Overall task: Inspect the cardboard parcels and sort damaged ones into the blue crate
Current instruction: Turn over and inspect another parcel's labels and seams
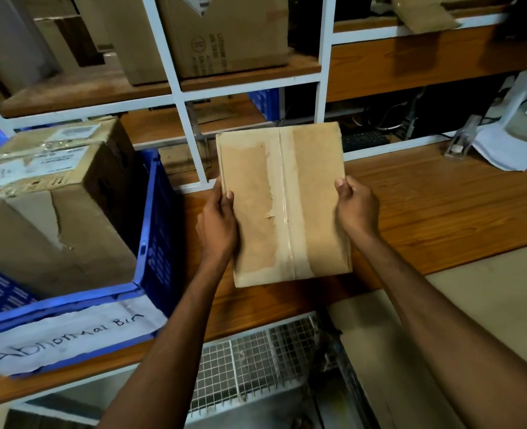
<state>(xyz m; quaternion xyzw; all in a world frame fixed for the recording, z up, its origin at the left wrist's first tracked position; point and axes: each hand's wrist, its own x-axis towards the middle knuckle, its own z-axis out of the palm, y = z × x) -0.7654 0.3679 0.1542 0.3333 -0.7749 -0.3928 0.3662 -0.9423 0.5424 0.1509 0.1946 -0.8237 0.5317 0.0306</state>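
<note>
So a flat cardboard parcel (284,205) is being held up over the middle of the worktop (441,205), broad face turned up to the camera. It's gripped on both sides: the left hand (217,224) is clamped on its left edge with the thumb laid on top, and the right hand (356,209) is curled round the right edge near the far corner. A strip of clear tape (287,196) runs down the middle of the face, a rough darker patch is seen left of it, and a tiny tear can be made out right beside the tape. The blue crate (154,243) is parked at the worktop's left end, just beside the left hand, tagged with a paper label (67,339) reading "Abnormal Bin". A big box (55,212) with a creased, torn side is sat inside it. Some white papers (503,147) are piled at the far right corner.
</note>
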